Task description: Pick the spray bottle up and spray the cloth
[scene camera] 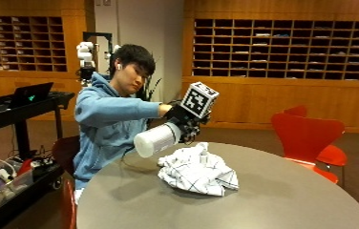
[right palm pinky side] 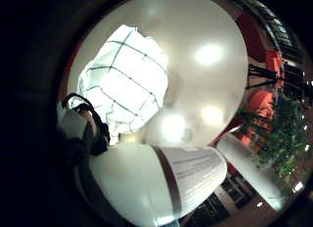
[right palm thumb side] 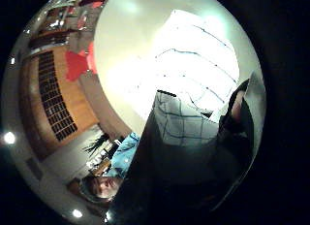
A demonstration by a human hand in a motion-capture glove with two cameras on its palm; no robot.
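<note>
In the outside view my gloved right hand (scene camera: 181,120) grips a white spray bottle (scene camera: 156,139) and holds it tilted in the air above the near-left part of the round table (scene camera: 281,200). A crumpled white cloth with dark grid lines (scene camera: 198,171) lies on the table just below and beside the bottle. The little finger side palm view shows the bottle's white body and label (right palm pinky side: 161,180) close to the palm, with the cloth (right palm pinky side: 127,80) beyond on the table. In the thumb side palm view the cloth (right palm thumb side: 193,74) lies past the dark bottle part (right palm thumb side: 160,176). The bottle's nozzle is hidden.
A red chair (scene camera: 306,136) stands at the table's far right. A black cart with a laptop (scene camera: 20,102) stands to the left behind the person. Wooden pigeonhole shelves (scene camera: 281,47) line the back wall.
</note>
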